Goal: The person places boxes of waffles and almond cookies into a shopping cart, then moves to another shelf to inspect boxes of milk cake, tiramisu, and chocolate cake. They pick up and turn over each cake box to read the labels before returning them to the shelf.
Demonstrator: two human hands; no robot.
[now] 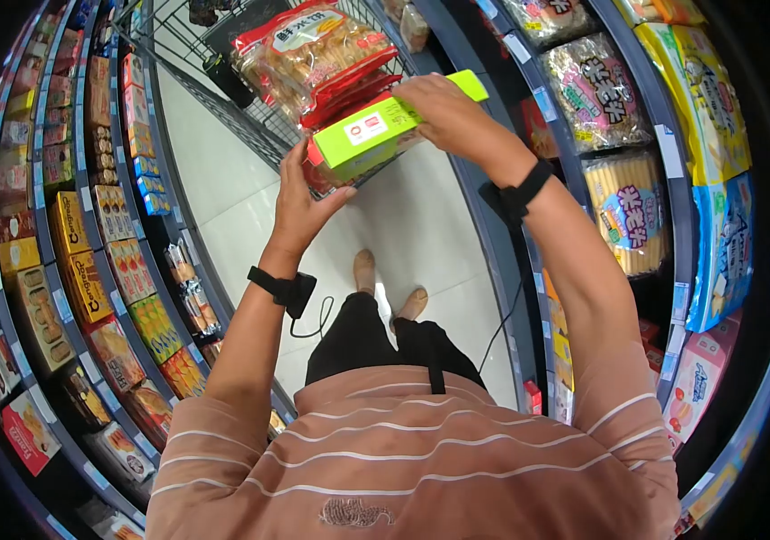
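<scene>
Both hands are at a bright green box (pixel 376 132) at the near end of a shopping cart. My right hand (pixel 443 108) lies over the box's right part, its fingers bent around the top edge. At the box's left end, my left hand (pixel 304 198) has its thumb and fingers spread, with fingertips close to a red corner; whether they touch it is unclear. Just beyond the box, red-edged clear snack bags (pixel 317 56) are piled in the cart. Dark bands with small devices circle both wrists.
The wire cart (pixel 189 72) stands ahead. Shelves of boxed snacks (pixel 88 286) line the left side; bagged snacks (pixel 623 211) fill the right shelves. Pale floor tiles (pixel 443 234) show around my feet. Thin dark cables hang near both arms.
</scene>
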